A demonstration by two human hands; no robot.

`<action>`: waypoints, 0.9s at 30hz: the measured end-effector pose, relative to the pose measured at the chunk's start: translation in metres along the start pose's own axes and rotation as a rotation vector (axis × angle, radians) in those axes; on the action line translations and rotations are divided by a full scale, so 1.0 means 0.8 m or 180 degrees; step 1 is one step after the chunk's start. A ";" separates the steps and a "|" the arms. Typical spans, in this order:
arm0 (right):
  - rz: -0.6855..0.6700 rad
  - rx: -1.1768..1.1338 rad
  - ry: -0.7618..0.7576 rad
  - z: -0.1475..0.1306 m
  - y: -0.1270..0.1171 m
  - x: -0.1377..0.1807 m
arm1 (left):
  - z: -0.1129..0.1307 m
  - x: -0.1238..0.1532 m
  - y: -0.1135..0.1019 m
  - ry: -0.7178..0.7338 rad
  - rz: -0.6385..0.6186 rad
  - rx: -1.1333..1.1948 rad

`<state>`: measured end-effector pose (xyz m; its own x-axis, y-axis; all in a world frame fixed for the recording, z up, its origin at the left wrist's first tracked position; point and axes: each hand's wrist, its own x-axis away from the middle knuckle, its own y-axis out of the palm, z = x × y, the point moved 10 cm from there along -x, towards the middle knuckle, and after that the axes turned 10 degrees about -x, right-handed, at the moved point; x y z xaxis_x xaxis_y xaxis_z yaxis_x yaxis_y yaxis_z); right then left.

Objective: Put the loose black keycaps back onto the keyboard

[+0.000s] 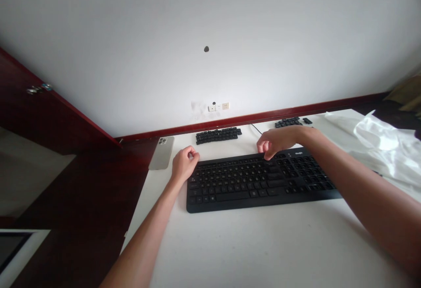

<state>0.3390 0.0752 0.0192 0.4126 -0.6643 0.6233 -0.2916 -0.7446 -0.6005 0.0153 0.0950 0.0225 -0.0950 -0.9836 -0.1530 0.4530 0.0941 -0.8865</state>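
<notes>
A black keyboard [259, 183] lies across the middle of the white table [250, 244]. My left hand [184, 164] rests at the keyboard's upper left corner, its fingers curled into a loose fist, and I cannot see whether anything is inside. My right hand [279, 142] hovers over the keyboard's top edge, fingers bent downward and pinched together at the upper row of keys. Whether a key sits between those fingertips is too small to tell.
Loose black keycaps lie in a row [217, 135] behind the keyboard, and a second group [289, 122] at the back right. A phone [162, 152] lies face down at the table's left edge. White plastic wrap [378, 143] covers the right side. A dark red door [39, 108] stands left.
</notes>
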 end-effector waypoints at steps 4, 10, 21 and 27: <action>-0.0016 -0.0090 -0.0025 0.007 -0.001 -0.003 | 0.000 0.000 0.001 0.0011 0.0007 0.0001; -0.0041 -0.0097 0.0019 0.017 -0.002 -0.005 | -0.002 0.000 0.001 0.0008 -0.0002 0.0036; -0.0010 -0.0046 -0.0033 0.003 -0.002 0.000 | -0.005 -0.002 0.003 -0.0037 0.0011 0.0026; 0.0032 0.0037 -0.0021 -0.006 0.001 0.001 | -0.004 -0.002 0.002 0.0012 0.0031 0.0008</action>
<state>0.3350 0.0734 0.0218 0.4153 -0.6713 0.6139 -0.2857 -0.7370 -0.6126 0.0132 0.0974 0.0199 -0.0940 -0.9821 -0.1634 0.4563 0.1034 -0.8838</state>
